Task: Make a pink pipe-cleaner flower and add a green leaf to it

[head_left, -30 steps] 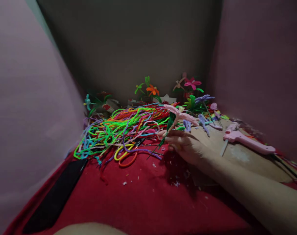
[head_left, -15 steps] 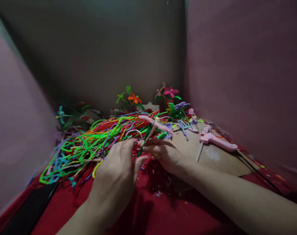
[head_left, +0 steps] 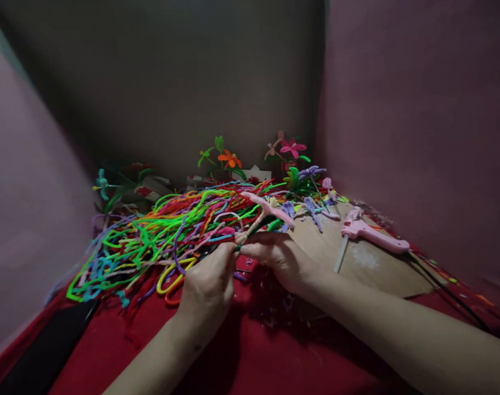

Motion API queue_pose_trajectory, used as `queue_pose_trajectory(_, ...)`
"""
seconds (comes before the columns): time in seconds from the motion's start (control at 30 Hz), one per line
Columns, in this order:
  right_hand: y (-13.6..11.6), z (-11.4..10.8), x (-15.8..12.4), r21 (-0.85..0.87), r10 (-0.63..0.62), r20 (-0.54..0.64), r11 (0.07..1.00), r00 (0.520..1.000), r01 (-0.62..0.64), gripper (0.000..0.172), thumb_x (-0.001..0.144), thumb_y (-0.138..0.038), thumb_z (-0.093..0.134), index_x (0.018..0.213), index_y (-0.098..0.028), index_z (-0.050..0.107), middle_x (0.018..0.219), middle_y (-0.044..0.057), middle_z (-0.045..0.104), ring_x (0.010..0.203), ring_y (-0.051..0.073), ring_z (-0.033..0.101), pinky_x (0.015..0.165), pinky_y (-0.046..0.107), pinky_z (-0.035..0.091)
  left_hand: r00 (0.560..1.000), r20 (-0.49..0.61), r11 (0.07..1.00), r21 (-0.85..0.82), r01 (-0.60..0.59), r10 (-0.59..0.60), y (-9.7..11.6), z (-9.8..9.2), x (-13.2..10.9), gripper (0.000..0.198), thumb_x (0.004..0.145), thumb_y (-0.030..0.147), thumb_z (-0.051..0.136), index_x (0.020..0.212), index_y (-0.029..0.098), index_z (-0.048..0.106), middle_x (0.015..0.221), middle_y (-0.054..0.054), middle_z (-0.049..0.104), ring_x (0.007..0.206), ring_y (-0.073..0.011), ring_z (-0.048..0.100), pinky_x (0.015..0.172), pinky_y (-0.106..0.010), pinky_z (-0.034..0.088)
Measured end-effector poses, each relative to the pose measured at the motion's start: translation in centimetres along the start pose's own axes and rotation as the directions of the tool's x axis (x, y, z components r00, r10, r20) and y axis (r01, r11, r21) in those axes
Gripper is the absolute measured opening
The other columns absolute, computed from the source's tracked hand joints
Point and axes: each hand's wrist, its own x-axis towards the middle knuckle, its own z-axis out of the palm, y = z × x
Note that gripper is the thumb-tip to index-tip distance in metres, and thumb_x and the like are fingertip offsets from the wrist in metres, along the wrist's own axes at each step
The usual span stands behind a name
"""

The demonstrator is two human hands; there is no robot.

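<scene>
A pink pipe-cleaner flower (head_left: 270,208) with a pale stem and a dark green leaf tilts up between my hands. My left hand (head_left: 212,281) is closed, its thumb and fingers pinching the green lower end of the stem. From the other side my right hand (head_left: 276,257) grips the same stem with thumb and curled fingers, just below the leaf. The fingertips of both hands nearly meet there. Behind them spreads a heap of colourful pipe cleaners (head_left: 184,214).
A pink glue gun (head_left: 373,233) lies on a tan board (head_left: 381,271) at the right, its black cord trailing off. Finished flowers (head_left: 230,158) stand at the back. A black flat object (head_left: 48,345) rests on the red cloth (head_left: 274,362) at the left.
My left hand has turned and closed from a looser hold onto the stem. The flower leans further right, and its green leaf now lies lower, beneath the petals. The view has shifted slightly.
</scene>
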Motion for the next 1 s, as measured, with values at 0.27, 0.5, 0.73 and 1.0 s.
queue_pose_trajectory(0.27, 0.1, -0.3, -0.3, -0.074, 0.003, 0.048, 0.997, 0.999, 0.001, 0.02, 0.075, -0.027, 0.062, 0.092, -0.02, 0.071, 0.081, 0.001, 0.066, 0.073, 0.014, 0.055, 0.072, 0.028, 0.04, 0.734, 0.459, 0.365, -0.657, 0.66, -0.5, 1.4, -1.1, 0.6, 0.012, 0.081, 0.028, 0.054, 0.076, 0.017, 0.055, 0.052, 0.006, 0.05, 0.04, -0.0051, 0.04, 0.04, -0.016, 0.031)
queue_pose_trajectory(0.5, 1.1, -1.0, 0.2, 0.196, 0.258, 0.067, 0.944, 0.964, -0.266, 0.024, 0.063, -0.023, 0.072, 0.086, -0.018, 0.071, 0.067, -0.001, 0.062, 0.059, 0.008, 0.05, 0.051, 0.02, 0.031, 0.616, 0.705, -0.176, -0.696, 0.696, -0.353, 1.1, -0.7, 0.4, 0.013, 0.079, 0.027, 0.059, 0.074, 0.016, 0.052, 0.046, 0.007, 0.045, 0.032, -0.0011, 0.028, 0.034, -0.013, 0.022)
queue_pose_trajectory(0.73, 1.0, -0.9, 0.2, 0.231, 0.201, 0.057, 0.95, 0.978, -0.209, 0.019, 0.06, -0.019, 0.073, 0.078, -0.014, 0.07, 0.064, -0.001, 0.061, 0.056, 0.007, 0.05, 0.053, 0.02, 0.033, 0.615, 0.735, -0.109, -0.662, 0.741, -0.284, 1.1, -0.6, 0.3, 0.017, 0.081, 0.033, 0.054, 0.077, 0.017, 0.054, 0.049, 0.008, 0.039, 0.034, -0.0019, 0.02, 0.032, -0.015, 0.018)
queue_pose_trajectory(1.0, 1.1, -0.3, -0.2, 0.117, 0.127, -0.072, 0.986, 0.989, -0.118, 0.017, 0.062, -0.02, 0.074, 0.078, -0.018, 0.072, 0.072, 0.0, 0.066, 0.062, 0.01, 0.055, 0.064, 0.024, 0.042, 0.978, 0.105, 0.953, -0.227, 0.199, -0.179, 1.1, -0.2, -0.9, 0.012, 0.083, 0.022, 0.048, 0.081, 0.016, 0.058, 0.063, 0.0, 0.056, 0.055, -0.0109, 0.052, 0.054, -0.023, 0.037)
